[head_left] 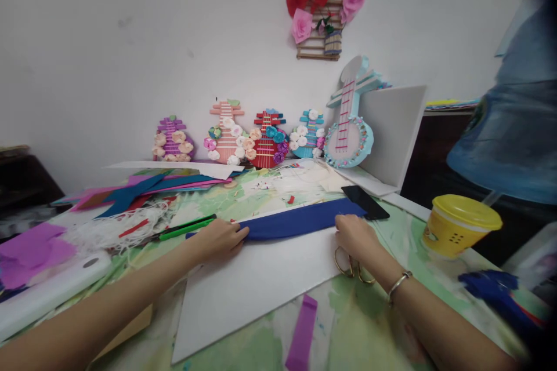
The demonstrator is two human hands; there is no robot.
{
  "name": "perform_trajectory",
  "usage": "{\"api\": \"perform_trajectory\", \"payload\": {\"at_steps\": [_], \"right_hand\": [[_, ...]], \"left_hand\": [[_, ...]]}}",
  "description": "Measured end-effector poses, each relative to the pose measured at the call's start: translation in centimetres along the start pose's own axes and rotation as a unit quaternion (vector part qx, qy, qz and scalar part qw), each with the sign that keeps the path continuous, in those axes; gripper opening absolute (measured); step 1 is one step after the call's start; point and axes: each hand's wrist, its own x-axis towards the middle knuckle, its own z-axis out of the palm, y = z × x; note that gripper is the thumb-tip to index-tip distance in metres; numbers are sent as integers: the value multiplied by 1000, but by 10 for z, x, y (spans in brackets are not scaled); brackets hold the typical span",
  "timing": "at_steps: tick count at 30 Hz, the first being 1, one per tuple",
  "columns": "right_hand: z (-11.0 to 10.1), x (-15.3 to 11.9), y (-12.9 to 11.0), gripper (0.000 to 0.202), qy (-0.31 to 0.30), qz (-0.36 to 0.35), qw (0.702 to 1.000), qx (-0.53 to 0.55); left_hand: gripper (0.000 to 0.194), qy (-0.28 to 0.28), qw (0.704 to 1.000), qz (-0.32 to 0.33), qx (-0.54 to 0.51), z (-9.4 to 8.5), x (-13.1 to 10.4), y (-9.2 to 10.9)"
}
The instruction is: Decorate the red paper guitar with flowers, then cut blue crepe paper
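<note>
Two bare hands work at a long dark blue strip (300, 219) that lies along the far edge of a white board (256, 284) on a green-patterned table (369, 324). The left hand (221, 240) lies over the strip near its left end, fingers bent; whether they pinch or only press it, I cannot tell. The right hand (354, 235), a bracelet (399, 287) on its wrist, is curled up narrow at the strip near its right end; its fingertips are hidden, so its hold cannot be told. Gold scissor handles (348, 274) show just below this hand. A black phone (372, 204) lies beside the strip's right end, and a yellow tub (452, 235) stands farther right. Decorated model instruments (266, 148) lean along the wall behind
</note>
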Motion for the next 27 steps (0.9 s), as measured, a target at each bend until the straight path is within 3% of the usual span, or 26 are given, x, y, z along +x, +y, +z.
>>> {"api": "perform_trajectory", "payload": {"at_steps": [5,11,17,21,27], "right_hand": [[-9,37,-6,22,35,-89,995,-15],[-6,96,-17,28,-4,-211,977,-21],[2,127,-13,29,-65,-220,973,-38],[-3,133,-9,30,-100,-214,971,-47],[-4,134,-4,31,-101,-207,972,-43]], "left_hand": [[26,13,999,31,-12,5,-4,8],[13,23,996,40,-83,0,-13,8],[17,24,980,40,-192,-18,-17,-6],[14,21,972,-3,-233,-19,-14,-6],[58,-3,955,-129,-269,-2,-5,-10]]}}
